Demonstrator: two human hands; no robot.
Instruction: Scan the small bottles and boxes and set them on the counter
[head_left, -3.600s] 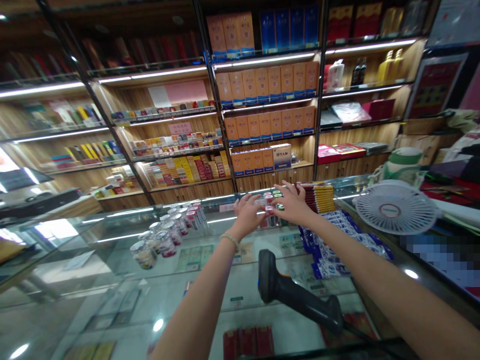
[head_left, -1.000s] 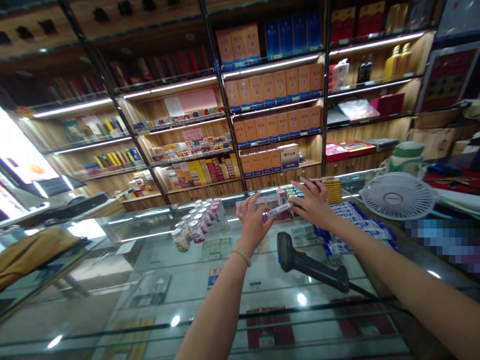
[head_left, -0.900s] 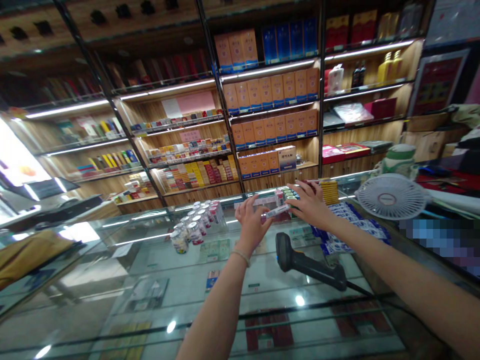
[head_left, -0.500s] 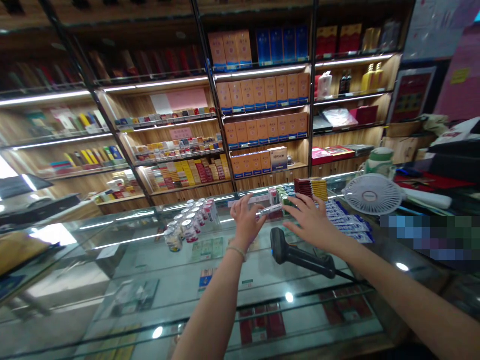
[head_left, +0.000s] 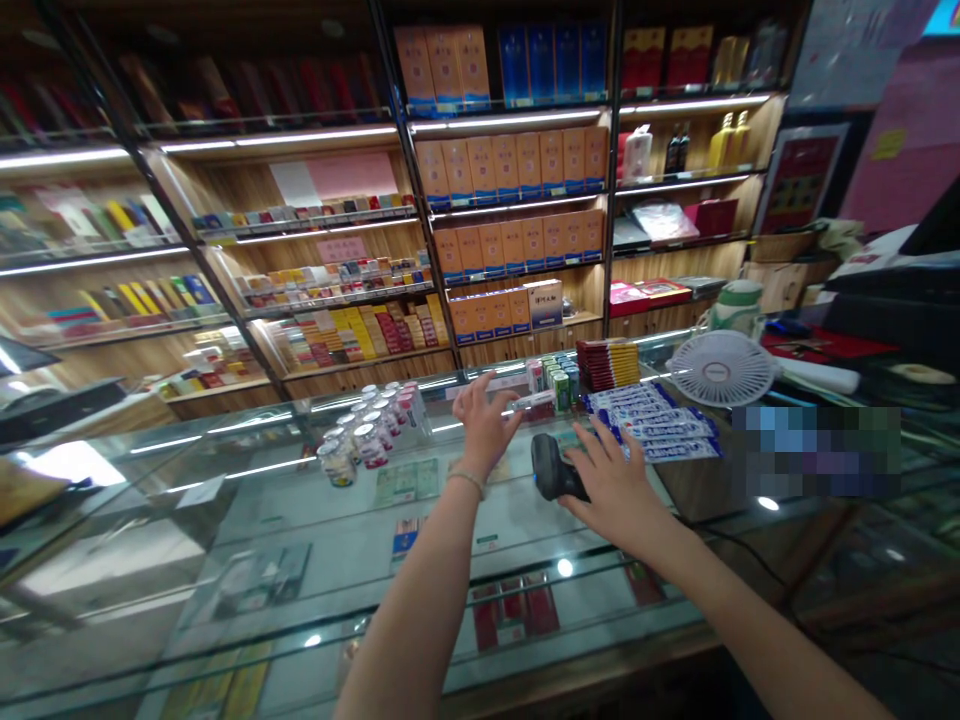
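My left hand (head_left: 484,425) is above the glass counter, pinching a slim whitish, partly clear stick-shaped item (head_left: 532,402) between thumb and fingers; its exact kind is too small to make out. My right hand (head_left: 619,490) hovers over the black barcode scanner (head_left: 553,470), fingers spread, hiding the scanner's handle. Whether the palm touches it I cannot tell. Just beyond both hands stand small green and pink cylinders (head_left: 561,385) in rows. Blue-and-white packets (head_left: 660,425) lie fanned out beyond the right hand.
Rows of cans (head_left: 369,440) stand on the glass counter (head_left: 300,500) at left. Red and yellow packs (head_left: 607,363) are stacked behind the packets. A white handheld fan (head_left: 721,368) lies at right, near a green-white jug (head_left: 736,305). Lit shelves of boxes (head_left: 517,240) line the back.
My right hand has moved away from the stick-shaped item, down and back over the scanner. The left hand keeps the item. The view has shifted slightly.
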